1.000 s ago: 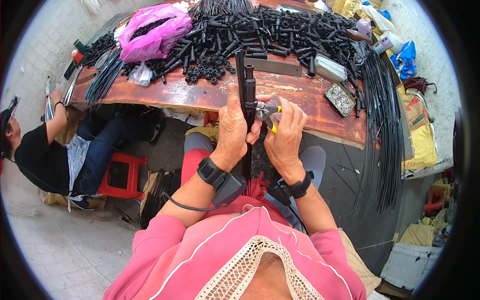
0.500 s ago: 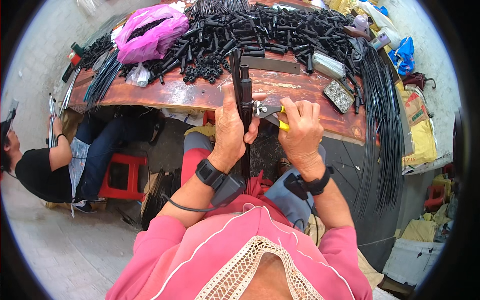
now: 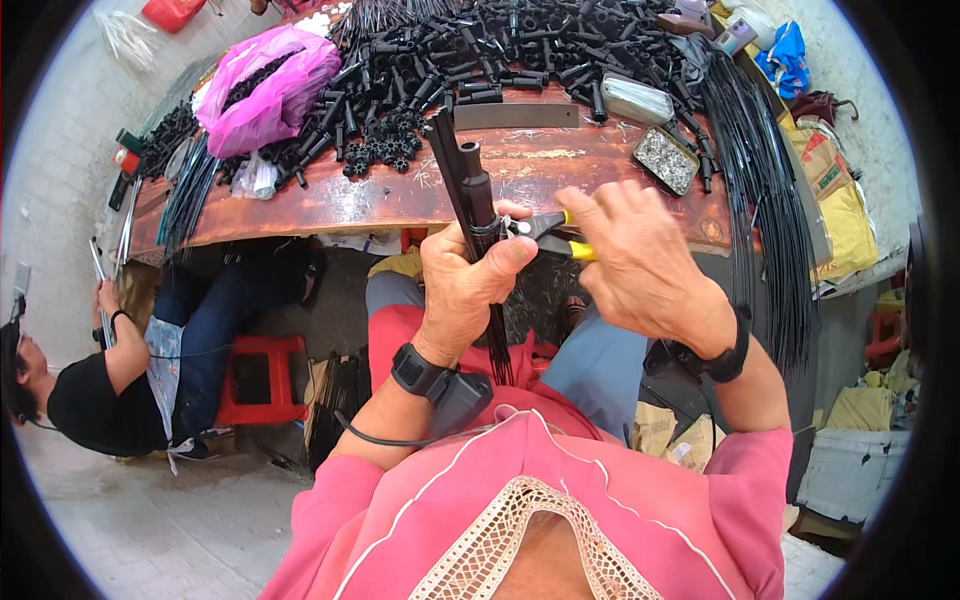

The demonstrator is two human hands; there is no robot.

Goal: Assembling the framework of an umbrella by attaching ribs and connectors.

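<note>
My left hand (image 3: 458, 278) is closed around a bundle of thin black rods (image 3: 446, 152) with a black ribbed tube (image 3: 476, 188) beside them. The bundle stands tilted in front of the table edge, its lower ends hanging over my lap. In my right hand (image 3: 650, 262), slightly blurred, are pliers (image 3: 546, 224) with dark jaws and yellow handles. Their tips meet the bundle just below the tube, beside a bit of thin wire (image 3: 508, 226). My left thumb lies along the jaws. Whether the jaws grip the wire cannot be made out.
A heap of black tubes (image 3: 470, 55) covers the back of the reddish table (image 3: 330, 205). A flat metal bar (image 3: 516, 116), a tin of small metal bits (image 3: 665, 161) and a pink bag (image 3: 265, 90) lie there. Long black rods (image 3: 755, 200) overhang the right. A co-worker (image 3: 110, 380) sits left.
My right hand has swung outward to the right and turned, the pliers still at the bundle. The bundle now leans left at its top, and my left thumb has come down toward the jaws.
</note>
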